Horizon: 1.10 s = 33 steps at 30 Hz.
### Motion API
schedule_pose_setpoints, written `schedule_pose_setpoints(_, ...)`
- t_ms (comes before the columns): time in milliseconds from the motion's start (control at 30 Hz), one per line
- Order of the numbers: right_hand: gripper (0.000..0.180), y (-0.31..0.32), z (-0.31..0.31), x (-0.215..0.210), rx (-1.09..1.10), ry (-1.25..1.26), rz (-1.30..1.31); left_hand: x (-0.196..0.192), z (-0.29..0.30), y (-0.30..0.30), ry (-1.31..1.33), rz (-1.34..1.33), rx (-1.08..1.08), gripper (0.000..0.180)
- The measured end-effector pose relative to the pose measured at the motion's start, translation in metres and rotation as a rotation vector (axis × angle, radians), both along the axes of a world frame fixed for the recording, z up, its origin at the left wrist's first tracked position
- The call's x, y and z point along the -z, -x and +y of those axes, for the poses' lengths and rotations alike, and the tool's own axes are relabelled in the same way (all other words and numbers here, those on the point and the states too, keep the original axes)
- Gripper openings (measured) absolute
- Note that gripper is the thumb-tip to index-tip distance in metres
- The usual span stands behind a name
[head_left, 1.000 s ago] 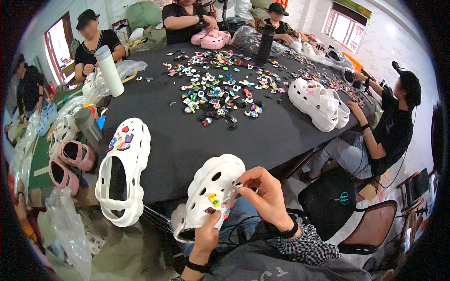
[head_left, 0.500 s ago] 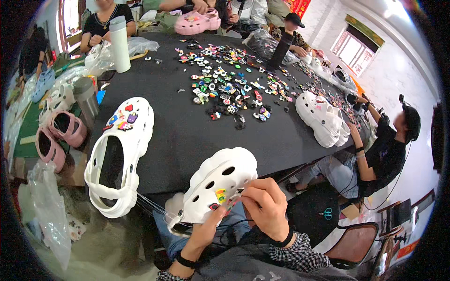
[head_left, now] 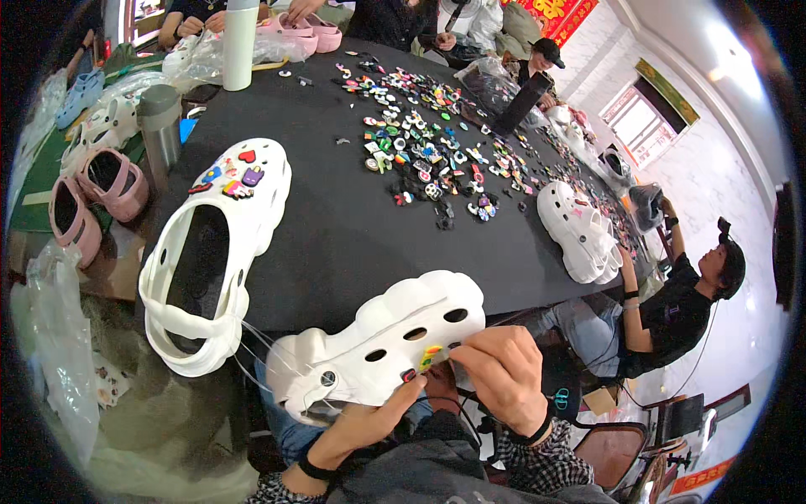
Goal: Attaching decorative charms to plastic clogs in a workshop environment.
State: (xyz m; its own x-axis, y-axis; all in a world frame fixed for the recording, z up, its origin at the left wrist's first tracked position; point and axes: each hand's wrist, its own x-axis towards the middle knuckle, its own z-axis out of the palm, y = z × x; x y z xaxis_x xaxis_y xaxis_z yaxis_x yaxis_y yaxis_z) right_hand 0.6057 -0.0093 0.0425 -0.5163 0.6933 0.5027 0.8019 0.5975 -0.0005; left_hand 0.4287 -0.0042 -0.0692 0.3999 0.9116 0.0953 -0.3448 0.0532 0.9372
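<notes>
A white clog (head_left: 395, 315) with round holes is tilted on its side at the table's near edge. My left hand (head_left: 361, 428) grips its lower side, thumb beside a small dark-and-red charm (head_left: 408, 375). Next to that sits a yellow, green and red charm (head_left: 431, 356) on the clog's upper. My right hand (head_left: 508, 378) is closed in a pinch against the holes near the toe; whatever its fingertips hold is hidden. Thin clear strings run from this clog's heel to a second white clog (head_left: 269, 181), which stands to the left with several charms on its toe.
Loose colourful charms (head_left: 437, 160) are spread over the dark table (head_left: 336, 244). A pair of white clogs (head_left: 571, 235) lies at the right, near a seated person (head_left: 684, 294). Left stand a white bottle (head_left: 241, 50), a steel tumbler (head_left: 159, 126) and pink clogs (head_left: 113, 181).
The clog in my hands has turned further onto its side, its toe swinging right. My right hand stays pinched at its holes. The person at right now holds up a grey shoe.
</notes>
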Motion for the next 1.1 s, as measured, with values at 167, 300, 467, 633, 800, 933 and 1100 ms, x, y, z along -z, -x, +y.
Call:
schedule_pose_setpoints(167, 0.037, -0.014, -0.002, 0.006, -0.079, -0.047, -0.068, -0.008, 0.0, 0.003, -0.309, 0.175, -0.176, 0.021)
schedule_pose_setpoints(300, 0.035, -0.01, 0.002, 0.009, -0.098, -0.068, -0.01, -0.01, 0.008, 0.005, -0.416, 0.26, -0.209, 0.021)
schedule_pose_setpoints(467, 0.034, -0.003, 0.001, 0.006, -0.083, -0.053, 0.005, 0.007, 0.004, 0.005, -0.606, 0.367, -0.238, 0.022)
schedule_pose_setpoints(633, 0.037, -0.005, -0.009, -0.004, -0.011, -0.116, -0.04, -0.015, 0.006, 0.007, -0.847, 0.474, -0.29, 0.022)
schedule_pose_setpoints(800, 0.029, -0.001, -0.002, -0.008, 0.015, -0.06, 0.066, -0.005, 0.004, 0.007, -0.8, 0.517, -0.239, 0.025)
schedule_pose_setpoints(933, 0.03, -0.006, 0.002, -0.013, -0.055, 0.045, 0.103, 0.0, 0.003, 0.009, -0.883, 0.57, -0.234, 0.029)
schedule_pose_setpoints(1100, 0.03, -0.007, -0.002, -0.013, 0.025, 0.129, 0.165, 0.006, 0.001, 0.007, -1.095, 0.758, -0.288, 0.031)
